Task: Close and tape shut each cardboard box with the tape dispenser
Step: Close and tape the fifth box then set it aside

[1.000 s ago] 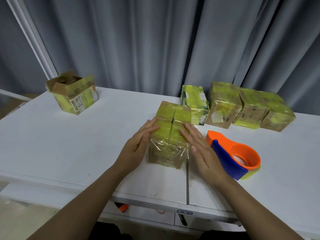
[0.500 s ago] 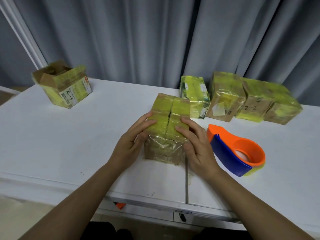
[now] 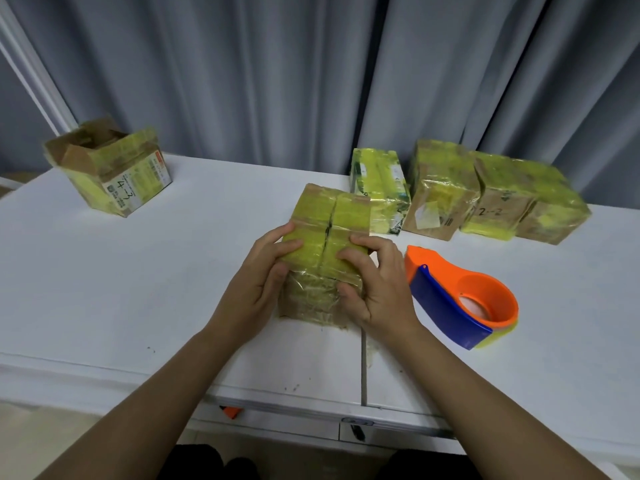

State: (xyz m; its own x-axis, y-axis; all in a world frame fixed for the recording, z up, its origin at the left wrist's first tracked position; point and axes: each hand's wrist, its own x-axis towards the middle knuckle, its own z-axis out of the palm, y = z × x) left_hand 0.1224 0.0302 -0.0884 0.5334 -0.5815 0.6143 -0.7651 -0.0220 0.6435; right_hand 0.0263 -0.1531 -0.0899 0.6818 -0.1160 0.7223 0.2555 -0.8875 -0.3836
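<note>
Both hands, left hand (image 3: 258, 282) and right hand (image 3: 375, 285), grip the centre box (image 3: 327, 244), flaps shut, seam untaped. Tape dispenser (image 3: 460, 299) idle at three o'clock. Four taped boxes (image 3: 467, 192) at one o'clock; open box (image 3: 110, 168) at ten remains.

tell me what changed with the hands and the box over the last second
Both hands went from lying flat against the middle box to gripping it: the left hand and right hand now curl their fingers over its closed top flaps, thumbs on the near face. The box itself stayed put, its seam untaped. The tape dispenser, the open box on the left and the taped boxes did not move.
</note>
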